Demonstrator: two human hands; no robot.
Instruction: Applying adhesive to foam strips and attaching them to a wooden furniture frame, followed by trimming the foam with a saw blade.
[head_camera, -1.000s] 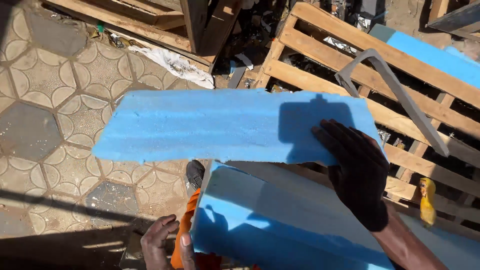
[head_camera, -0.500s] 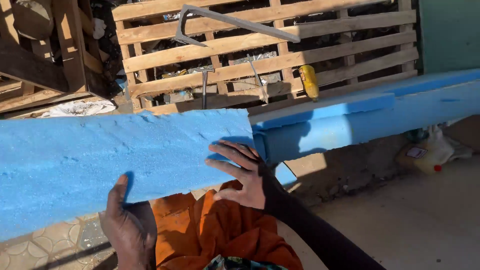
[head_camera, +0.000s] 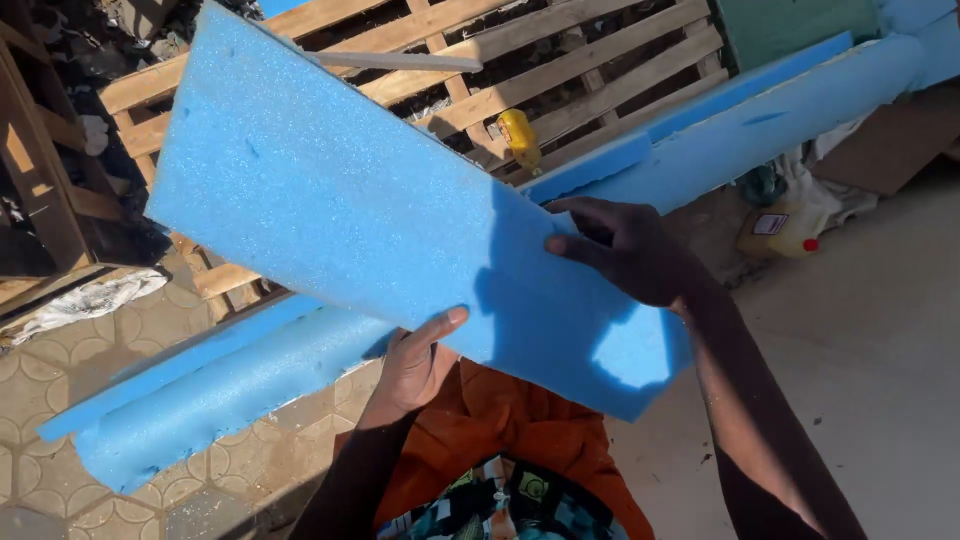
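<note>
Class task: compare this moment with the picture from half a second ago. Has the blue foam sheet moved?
Yes. The blue foam sheet has tilted: its left end has risen up across the wooden pallet, held by the left hand and right hand.

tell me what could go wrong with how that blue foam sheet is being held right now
The blue foam sheet is gripped only at its near end, by the left hand under the lower edge and the right hand at the side; the long far end sticks out unsupported and might sag or crack.

That tilted far corner sits close to the wooden pallet and a metal bar, so a swing could snag or gouge it.
</note>
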